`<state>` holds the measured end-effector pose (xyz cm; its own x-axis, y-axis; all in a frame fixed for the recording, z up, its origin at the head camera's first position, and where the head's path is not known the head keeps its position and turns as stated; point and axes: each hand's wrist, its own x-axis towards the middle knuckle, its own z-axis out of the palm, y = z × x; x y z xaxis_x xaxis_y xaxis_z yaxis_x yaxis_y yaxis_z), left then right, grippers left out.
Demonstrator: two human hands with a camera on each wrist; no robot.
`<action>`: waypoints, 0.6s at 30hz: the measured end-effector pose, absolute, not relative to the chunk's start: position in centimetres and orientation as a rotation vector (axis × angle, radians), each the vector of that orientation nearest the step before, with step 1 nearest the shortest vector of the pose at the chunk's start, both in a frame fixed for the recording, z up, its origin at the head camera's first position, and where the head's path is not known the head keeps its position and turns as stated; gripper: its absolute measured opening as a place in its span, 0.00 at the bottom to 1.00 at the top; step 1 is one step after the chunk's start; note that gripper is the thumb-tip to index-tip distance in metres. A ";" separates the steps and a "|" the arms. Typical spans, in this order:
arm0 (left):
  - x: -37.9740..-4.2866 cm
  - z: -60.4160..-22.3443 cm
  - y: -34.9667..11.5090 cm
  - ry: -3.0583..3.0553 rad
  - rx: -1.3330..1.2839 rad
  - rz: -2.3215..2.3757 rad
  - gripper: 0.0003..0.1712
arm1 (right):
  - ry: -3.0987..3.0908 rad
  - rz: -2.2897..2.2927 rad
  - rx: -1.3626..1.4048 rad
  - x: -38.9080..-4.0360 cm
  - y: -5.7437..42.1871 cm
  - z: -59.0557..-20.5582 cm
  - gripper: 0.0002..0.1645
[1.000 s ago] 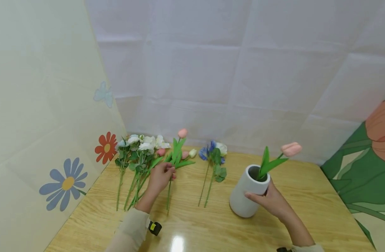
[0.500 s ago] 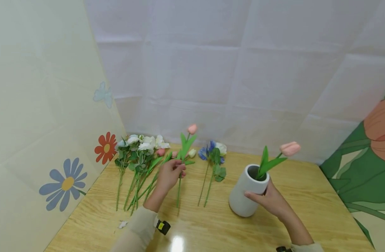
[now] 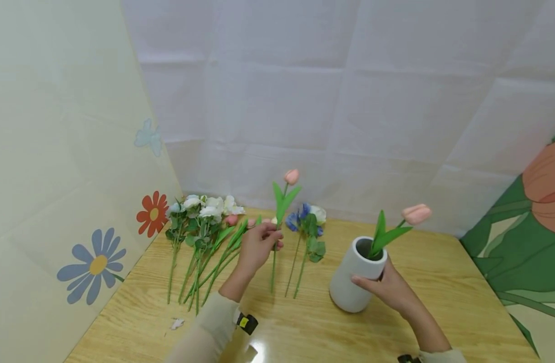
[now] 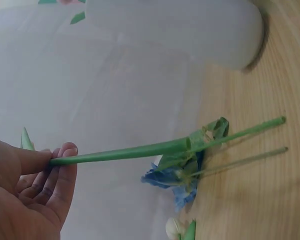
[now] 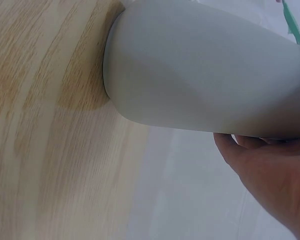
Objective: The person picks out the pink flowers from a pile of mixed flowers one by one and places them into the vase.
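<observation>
My left hand (image 3: pixel 260 247) pinches the green stem of a pink tulip (image 3: pixel 291 176) between thumb and fingers, holding it upright above the table. In the left wrist view the stem (image 4: pixel 125 153) runs out from the fingertips to its cut end. On the right stands a white vase (image 3: pixel 352 287), with my right hand (image 3: pixel 391 290) gripping its side just below the rim, thumb in front. Another pink tulip (image 3: pixel 416 215) leans out of the vase's mouth to the right. The right wrist view shows the vase (image 5: pixel 190 70) with its base on the wood; some fingers are hidden behind it.
White flowers (image 3: pixel 211 209) and several tulips, one with a pink head (image 3: pixel 231 220), lie at the left of the table (image 3: pixel 304 333). A blue flower (image 3: pixel 294 220) and a white rose (image 3: pixel 320 215) lie between the hands. A small white scrap (image 3: pixel 177 323) lies near the left sleeve.
My left hand has lifted the pink tulip off the other tulips and carried it rightward, toward the blue flower. My right hand and the vase have barely moved.
</observation>
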<state>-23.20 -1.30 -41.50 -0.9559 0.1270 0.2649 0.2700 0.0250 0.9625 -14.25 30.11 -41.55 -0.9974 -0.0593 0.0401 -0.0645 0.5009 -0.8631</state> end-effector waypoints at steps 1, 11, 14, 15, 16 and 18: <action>-23.1 -41.4 -1.1 -2.174 -0.428 -2.084 0.12 | -2.716 1.564 0.114 -14.2 30.1 -41.5 0.54; -22.9 -39.9 0.7 -2.116 -0.544 -2.132 0.12 | -2.719 1.555 0.111 -14.2 30.1 -41.4 0.53; -22.9 -39.5 1.3 -2.097 -0.559 -2.144 0.11 | -2.724 1.558 0.106 -14.2 30.1 -41.4 0.53; -22.9 -39.3 1.5 -2.084 -0.565 -2.157 0.11 | -2.726 1.560 0.104 -14.2 30.1 -41.4 0.53; -22.9 -39.1 1.6 -2.069 -0.571 -2.169 0.11 | -2.728 1.561 0.103 -14.2 30.1 -41.4 0.53; -22.8 -38.7 2.0 -2.042 -0.580 -2.190 0.12 | -2.729 1.561 0.104 -14.2 30.1 -41.4 0.53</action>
<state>-22.83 2.01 -38.69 -0.9236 0.1885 0.3339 0.3199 -0.1014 0.9420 -14.22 30.08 -41.41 -0.9978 -0.0594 0.0291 -0.0551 0.5053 -0.8612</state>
